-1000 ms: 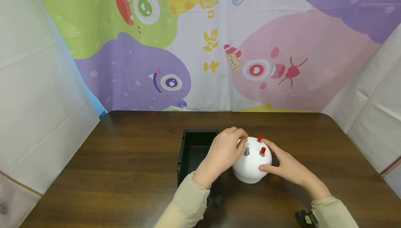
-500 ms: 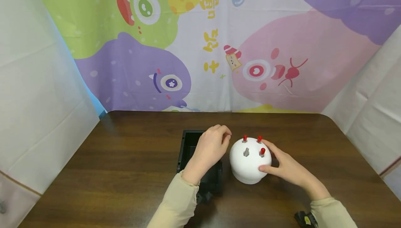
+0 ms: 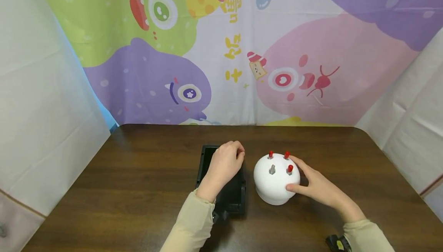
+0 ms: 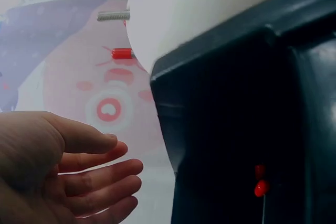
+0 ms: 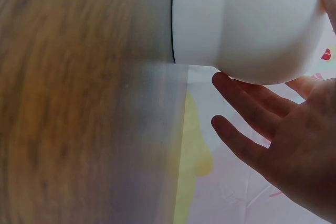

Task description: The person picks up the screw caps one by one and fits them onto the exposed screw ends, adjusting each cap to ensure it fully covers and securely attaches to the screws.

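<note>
A white dome (image 3: 275,184) stands on the brown table (image 3: 138,190); it also fills the top of the right wrist view (image 5: 247,24). Three red pegs (image 3: 286,154) and a grey screw (image 3: 272,169) stick out of its top. My right hand (image 3: 304,181) rests against the dome's right side with straight fingers (image 5: 252,108). Left of the dome lies a black open box (image 3: 232,200). My left hand (image 3: 226,161) hovers over the box's far end, its fingers (image 4: 118,169) relaxed and holding nothing. Two small red pegs (image 4: 260,187) lie inside the box (image 4: 236,103).
A colourful cartoon curtain (image 3: 221,52) hangs behind the table, with white cloth (image 3: 45,109) at both sides. A small black device (image 3: 335,242) sits by my right wrist at the table's near edge.
My left hand let go of a red peg now standing on the dome's top and moved left, back over the black box. The right hand stayed on the dome.
</note>
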Demonstrator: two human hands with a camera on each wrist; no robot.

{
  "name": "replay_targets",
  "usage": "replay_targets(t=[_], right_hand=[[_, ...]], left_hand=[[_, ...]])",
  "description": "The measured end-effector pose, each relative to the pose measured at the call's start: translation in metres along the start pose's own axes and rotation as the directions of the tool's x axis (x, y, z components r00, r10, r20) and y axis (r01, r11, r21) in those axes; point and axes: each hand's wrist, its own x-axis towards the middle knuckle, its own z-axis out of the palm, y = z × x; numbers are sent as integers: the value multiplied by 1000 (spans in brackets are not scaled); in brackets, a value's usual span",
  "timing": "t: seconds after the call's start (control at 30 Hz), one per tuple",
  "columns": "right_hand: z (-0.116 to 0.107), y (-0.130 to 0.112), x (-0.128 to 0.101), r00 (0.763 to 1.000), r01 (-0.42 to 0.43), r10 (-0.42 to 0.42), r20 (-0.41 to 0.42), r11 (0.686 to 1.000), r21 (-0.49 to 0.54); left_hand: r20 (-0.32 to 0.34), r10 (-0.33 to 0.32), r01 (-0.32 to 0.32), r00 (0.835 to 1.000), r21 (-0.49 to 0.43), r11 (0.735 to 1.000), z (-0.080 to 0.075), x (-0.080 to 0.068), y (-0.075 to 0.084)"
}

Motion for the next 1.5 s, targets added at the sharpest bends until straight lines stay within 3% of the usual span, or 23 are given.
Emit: replay_targets(t=[0.33,0.57,0.73,1.03,1.33,1.5], right_hand=[[0,1,-1,1000,-12,12,-5,1000,-11],[-1,1,0,1000,-6,6,1,1000,-10],[-1,0,0,1000,-8,8,0,1000,-12],[0,0,0,1000,-8,8,1,1000,-13],[-1,1,1,1000,-13,13,5,1000,-12],[0,3,0,1000,-10,10,8,1000,-6]], left_hand=[[78,-58,55,995,45,997,8,0,-10],[157,-108,98,982,76,992,11,3,-16],[212,-116,97,970,99,990,15,6,-19],[247,-111,94,963,82,992,21,8,-26],[334,-125,114,934,52,992,24,9,-30],[426,-126,92,896,101,991,24,6,-31]])
